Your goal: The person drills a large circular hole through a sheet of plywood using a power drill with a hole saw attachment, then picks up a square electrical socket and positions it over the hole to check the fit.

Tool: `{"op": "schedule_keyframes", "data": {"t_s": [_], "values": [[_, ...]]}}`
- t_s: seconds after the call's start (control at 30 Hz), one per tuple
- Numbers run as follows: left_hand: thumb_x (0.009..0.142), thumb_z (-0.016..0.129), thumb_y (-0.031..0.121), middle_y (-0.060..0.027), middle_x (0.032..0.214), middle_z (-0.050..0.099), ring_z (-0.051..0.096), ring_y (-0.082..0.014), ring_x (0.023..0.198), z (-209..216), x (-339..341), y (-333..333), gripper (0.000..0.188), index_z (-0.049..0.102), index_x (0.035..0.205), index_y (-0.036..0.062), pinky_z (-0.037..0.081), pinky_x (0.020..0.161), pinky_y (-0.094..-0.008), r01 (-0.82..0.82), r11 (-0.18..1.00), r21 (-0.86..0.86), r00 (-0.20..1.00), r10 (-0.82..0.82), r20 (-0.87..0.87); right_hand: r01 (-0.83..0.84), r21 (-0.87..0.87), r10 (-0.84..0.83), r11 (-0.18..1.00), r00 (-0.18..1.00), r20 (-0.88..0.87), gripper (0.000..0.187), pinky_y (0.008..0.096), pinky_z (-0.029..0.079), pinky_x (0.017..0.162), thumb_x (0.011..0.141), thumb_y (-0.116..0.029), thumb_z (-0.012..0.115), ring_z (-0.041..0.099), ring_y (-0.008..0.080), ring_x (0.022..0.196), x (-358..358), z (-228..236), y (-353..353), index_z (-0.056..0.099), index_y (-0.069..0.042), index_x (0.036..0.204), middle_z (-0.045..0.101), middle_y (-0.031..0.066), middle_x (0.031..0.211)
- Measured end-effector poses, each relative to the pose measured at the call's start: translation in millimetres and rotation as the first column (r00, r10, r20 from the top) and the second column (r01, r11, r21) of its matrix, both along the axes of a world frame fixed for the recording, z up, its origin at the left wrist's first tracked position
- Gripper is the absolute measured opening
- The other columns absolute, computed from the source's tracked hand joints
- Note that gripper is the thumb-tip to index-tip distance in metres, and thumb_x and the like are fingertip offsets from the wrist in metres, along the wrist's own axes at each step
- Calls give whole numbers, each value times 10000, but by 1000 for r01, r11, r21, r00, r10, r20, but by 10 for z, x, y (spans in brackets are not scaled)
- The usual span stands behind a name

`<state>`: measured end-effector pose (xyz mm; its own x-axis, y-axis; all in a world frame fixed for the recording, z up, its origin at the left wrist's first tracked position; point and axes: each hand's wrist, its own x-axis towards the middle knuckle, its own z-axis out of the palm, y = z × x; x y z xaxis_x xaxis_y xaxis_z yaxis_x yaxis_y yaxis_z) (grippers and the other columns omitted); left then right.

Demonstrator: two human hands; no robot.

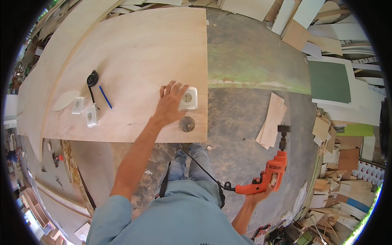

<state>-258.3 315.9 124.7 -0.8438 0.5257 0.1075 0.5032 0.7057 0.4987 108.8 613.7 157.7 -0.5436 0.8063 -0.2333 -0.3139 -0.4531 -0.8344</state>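
Observation:
My left hand (168, 104) lies over the plywood board (139, 53) with its fingers spread, at the left edge of a white wall socket (189, 99). Whether the fingertips touch the socket I cannot tell. Just below the socket, a round hole (187, 124) goes through the board near its corner. Out to the right, over the floor, my right hand (259, 197) grips an orange power drill (267, 175) fitted with a hole saw (284, 129). The drill's black cord (202, 168) runs back toward my legs.
On the board's left lie a black tape measure (92, 78), a blue pen (105, 97) and two wrapped sockets, one upper (77, 105) and one lower (91, 116). Thin wood strips (271, 120) rest on the concrete floor. Offcuts (339, 183) pile up along the right.

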Motion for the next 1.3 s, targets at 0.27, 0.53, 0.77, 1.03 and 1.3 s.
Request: {"op": "schedule_keyframes", "data": {"t_s": [0.27,0.53,0.77,1.03,1.3], "values": [[706,915,219,-137,1211,622,588,-260,1154,92,-14,-446,667,591,1250,9,465,995,-388,-552,717,426,828,530,181,-261,20,261,965,965,31,677,354,579,703,866,-359,674,658,169,748,-923,-38,363,456,14,1386,622,209,1188],[801,865,197,-123,1298,571,555,-252,1179,-202,883,-1206,682,522,1360,7,447,1016,-398,-872,260,414,379,895,235,-398,-92,399,913,917,-11,695,376,586,683,825,-355,683,611,185,669,-1617,-65,488,454,37,1351,618,231,1153],[790,863,214,-150,1288,544,524,-316,1224,-158,1034,-1098,751,485,1413,29,415,1049,-437,-855,415,310,443,896,23,-563,-83,554,822,825,-111,723,403,562,698,870,-380,670,587,202,684,-1756,-25,489,404,26,1405,591,259,1202],[826,838,231,-160,1282,537,537,-293,1208,-97,1133,-311,769,451,1457,23,439,1016,-416,-834,434,341,516,833,202,-715,-172,701,678,699,-142,707,386,566,687,870,-359,672,649,219,705,-2483,-123,249,410,-15,1429,604,262,1194],[980,649,266,-75,1077,647,603,-195,1019,63,1376,-209,483,521,1372,13,480,897,-397,-653,-496,573,651,20,759,-888,-273,902,370,414,-125,478,348,587,668,899,-256,671,667,192,717,-3806,-356,-629,545,-22,1297,692,171,1047]]}}
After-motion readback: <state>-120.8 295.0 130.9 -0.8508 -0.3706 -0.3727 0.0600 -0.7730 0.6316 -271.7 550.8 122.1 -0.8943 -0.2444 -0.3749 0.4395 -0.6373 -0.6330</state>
